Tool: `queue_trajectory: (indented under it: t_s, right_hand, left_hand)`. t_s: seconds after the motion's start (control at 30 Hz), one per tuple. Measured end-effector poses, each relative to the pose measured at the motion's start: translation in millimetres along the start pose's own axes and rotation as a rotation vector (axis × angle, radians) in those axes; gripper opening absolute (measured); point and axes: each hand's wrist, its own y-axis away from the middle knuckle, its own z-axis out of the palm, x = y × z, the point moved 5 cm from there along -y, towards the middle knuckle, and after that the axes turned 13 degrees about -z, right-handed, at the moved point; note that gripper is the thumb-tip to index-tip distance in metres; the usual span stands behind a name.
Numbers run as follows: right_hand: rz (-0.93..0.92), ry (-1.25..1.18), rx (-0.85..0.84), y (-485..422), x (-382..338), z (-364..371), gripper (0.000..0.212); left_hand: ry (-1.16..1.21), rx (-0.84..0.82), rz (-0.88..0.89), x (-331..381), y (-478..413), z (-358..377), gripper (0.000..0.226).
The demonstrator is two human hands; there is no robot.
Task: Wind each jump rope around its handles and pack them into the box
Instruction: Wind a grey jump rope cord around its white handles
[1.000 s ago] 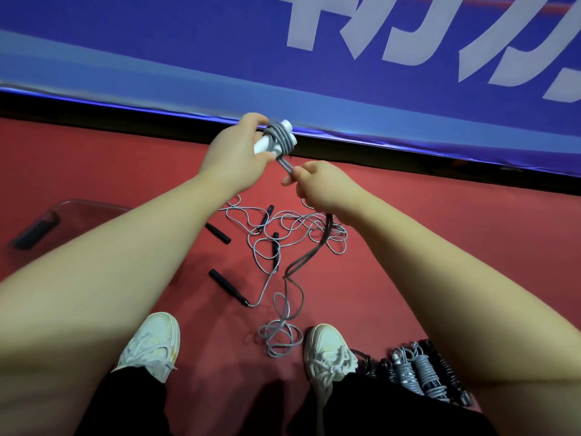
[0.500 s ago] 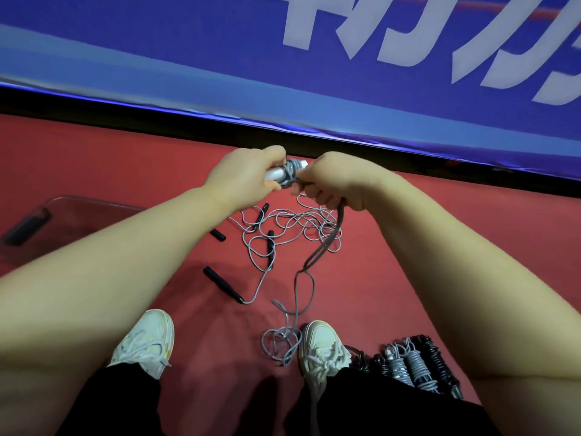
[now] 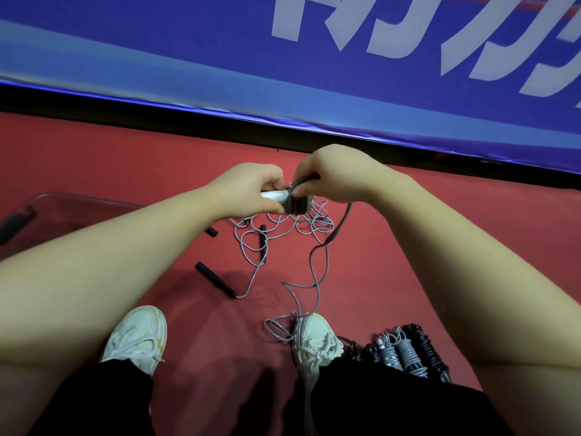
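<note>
Here, in the head view, the left hand (image 3: 251, 190) gripped the pair of white plastic jump-rope handles (image 3: 274, 194), its fingers curled round them, above the red floor (image 3: 424, 247) at mid-scene. The right hand (image 3: 333, 179) met it from the right, pinching the grey cord (image 3: 340, 226) just where it joined the dark grey coil of wound turns (image 3: 297, 206) on the handles' right end. From that pinch the cord's free length dropped to the right of the coil, looped over the floor and ended in a small heap against the right-side white shoe (image 3: 314, 335). A fair length looked left to wind.

To do this step well, I judged, the left hand should hold the handles steady and together. The right should lay each turn snug beside the last under light tension, so the coil would not slip off the end. The trailing cord passed close to the tangle of loose grey ropes with black handles (image 3: 262, 243) and should be drawn up clear of it. The clear plastic box (image 3: 81, 198) sat at the left, well apart; the finished wound bundles (image 3: 405, 354) lay near right.
</note>
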Motion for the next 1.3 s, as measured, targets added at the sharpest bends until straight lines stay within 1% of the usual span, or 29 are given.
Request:
queue_trajectory:
  t_s: [0.07,0.13,0.23,0.3,0.37,0.47,0.53,0.63,0.73,0.8,0.9,1.0,1.1,1.23,1.3]
  right_hand:
    - [-0.092,-0.039,0.070,-1,3,3,0.022]
    - [-0.168,-0.163,0.129,-2,7,8,0.018]
    - [-0.179,-0.450,0.167,3,16,19,0.006]
    - [-0.184,-0.582,0.194,5,21,24,0.013]
    - [-0.183,-0.656,0.215,4,24,27,0.013]
    - [-0.156,-0.654,0.176,1,28,32,0.005]
    - [-0.162,-0.656,0.138,0,28,35,0.008]
    - [-0.195,-0.751,0.136,0,26,32,0.019]
    - [-0.141,-0.763,0.121,3,32,26,0.016]
    - [-0.091,-0.757,0.073,6,36,26,0.012]
    - [-0.065,-0.743,-0.025,10,36,34,0.010]
    - [-0.060,-0.846,-0.074,16,34,43,0.017]
    - [-0.072,-0.897,-0.062,19,35,44,0.030]
    - [-0.057,-1.021,0.043,17,38,38,0.026]
    - [-0.030,-1.040,0.117,19,44,43,0.032]
  left_hand:
    - [0.036,-0.046,-0.003,-3,1,1,0.028]
    - [0.071,-0.100,-0.019,-5,2,3,0.031]
    - [0.098,-0.145,-0.058,-7,2,5,0.030]
    - [0.123,-0.146,-0.085,-8,1,4,0.034]
    - [0.115,-0.129,-0.097,-6,1,0,0.041]
    - [0.058,-0.143,-0.076,0,1,2,0.046]
    - [0.027,-0.150,-0.056,3,0,4,0.048]
    - [0.017,-0.154,-0.005,9,1,4,0.050]
    - [0.002,-0.163,0.037,13,4,4,0.052]
    - [-0.013,-0.196,0.070,17,7,7,0.054]
    - [-0.052,-0.249,0.135,27,15,10,0.056]
    - [-0.028,-0.243,0.169,34,21,4,0.056]
    - [0.045,-0.224,0.160,37,21,-3,0.055]
    - [0.100,-0.247,0.198,42,22,-8,0.054]
    - [0.156,-0.274,0.210,42,23,-9,0.058]
